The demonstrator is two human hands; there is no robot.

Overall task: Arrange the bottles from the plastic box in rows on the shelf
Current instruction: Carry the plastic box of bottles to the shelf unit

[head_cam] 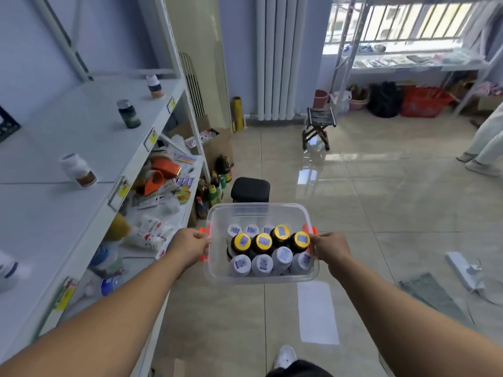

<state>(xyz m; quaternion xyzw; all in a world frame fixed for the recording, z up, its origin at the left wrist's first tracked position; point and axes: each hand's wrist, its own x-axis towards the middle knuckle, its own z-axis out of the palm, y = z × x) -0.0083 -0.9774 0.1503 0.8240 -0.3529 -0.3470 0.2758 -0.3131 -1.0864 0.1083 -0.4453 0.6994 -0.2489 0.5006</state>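
— Where's the plastic box right now?
— Dead ahead of the person at twelve o'clock, held out over the tiled floor, with the shelf off at nine o'clock

— And the hands?
— Both are holding it. The left hand has its fingers curled round the rim at the box's nine o'clock side, by an orange handle. The right hand grips the rim at three o'clock the same way

— What's inside?
— Bottles standing upright and packed close, in three rows. The white-capped bottles sit nearest the person at six o'clock, four across. The yellow-capped bottles, dark ones, run four across the middle. A few pale caps show behind them at twelve o'clock

— Anything on the shelf?
— Three bottles stand well apart along it. A white bottle with a brown band is nearest. A dark green bottle is farther along towards ten o'clock. A small bottle is farthest, near eleven. The lower shelf under it is heaped with packets and cartons I can't make out singly

— And past the box?
— A black stool sits just beyond its far edge, and a folding stool stands at one o'clock near the radiator
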